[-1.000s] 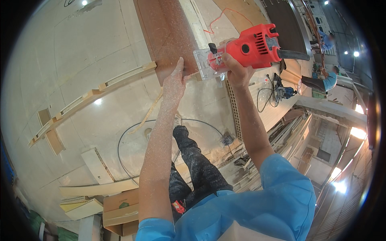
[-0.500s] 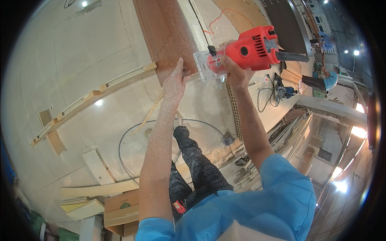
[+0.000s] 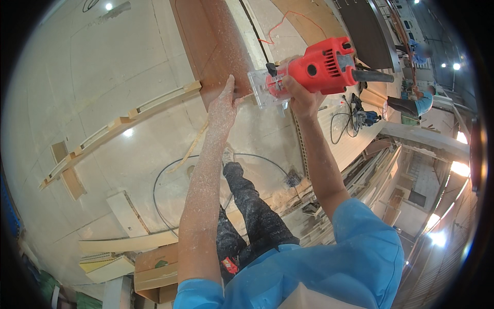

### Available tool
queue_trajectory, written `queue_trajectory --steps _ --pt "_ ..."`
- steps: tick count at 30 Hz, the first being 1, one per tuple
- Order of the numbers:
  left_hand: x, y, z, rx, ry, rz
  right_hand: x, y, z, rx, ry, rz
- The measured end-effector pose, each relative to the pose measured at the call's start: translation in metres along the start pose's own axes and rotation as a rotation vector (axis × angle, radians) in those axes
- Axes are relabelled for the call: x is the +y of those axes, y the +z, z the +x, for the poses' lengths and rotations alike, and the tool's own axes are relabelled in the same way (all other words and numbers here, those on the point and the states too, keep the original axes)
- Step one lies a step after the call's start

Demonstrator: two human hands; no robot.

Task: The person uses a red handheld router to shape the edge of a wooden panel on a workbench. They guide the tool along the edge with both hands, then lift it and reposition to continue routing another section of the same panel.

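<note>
In my right hand (image 3: 305,98) is a red trim router (image 3: 325,67) with a clear plastic base (image 3: 261,88), fingers wrapped round its body. The router lies on its side in the air, its base turned left toward my other hand. My left hand (image 3: 224,105), dusted with pale powder, is at the near end of a long reddish-brown panel (image 3: 206,46). Its fingers are stretched out along the panel, and the thumb sits apart beside them. Whether the fingertips press on the panel cannot be made out.
A long wooden strip (image 3: 121,122) runs left from the panel's near end. A black cable (image 3: 155,193) loops over the floor by my legs. Right of me, a blue power tool (image 3: 366,118) lies on a pale board. A cardboard box (image 3: 154,268) stands lower left. Another person (image 3: 424,103) is far right.
The router has tipped slightly in my right hand, its motor end a little lower and its base turned somewhat. My left hand has hardly moved on the panel.
</note>
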State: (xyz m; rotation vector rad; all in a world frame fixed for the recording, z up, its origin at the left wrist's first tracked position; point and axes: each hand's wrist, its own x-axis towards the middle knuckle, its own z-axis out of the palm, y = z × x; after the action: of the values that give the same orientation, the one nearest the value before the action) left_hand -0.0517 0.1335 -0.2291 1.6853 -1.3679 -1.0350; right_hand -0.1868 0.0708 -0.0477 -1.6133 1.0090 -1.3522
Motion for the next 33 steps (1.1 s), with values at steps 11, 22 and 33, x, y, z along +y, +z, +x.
queue_trajectory --steps 11,22,33 --pt "-0.069 -0.050 -0.129 -0.085 -0.232 0.225 -0.013 -0.011 -0.030 0.076 0.128 -0.043" --pt "-0.070 -0.173 -0.272 0.137 -0.331 0.473 -0.092 -0.093 -0.043 0.436 0.012 0.114" --pt "0.158 -0.140 0.006 0.115 0.007 0.421 -0.118 -0.171 0.017 0.710 -0.161 0.550"
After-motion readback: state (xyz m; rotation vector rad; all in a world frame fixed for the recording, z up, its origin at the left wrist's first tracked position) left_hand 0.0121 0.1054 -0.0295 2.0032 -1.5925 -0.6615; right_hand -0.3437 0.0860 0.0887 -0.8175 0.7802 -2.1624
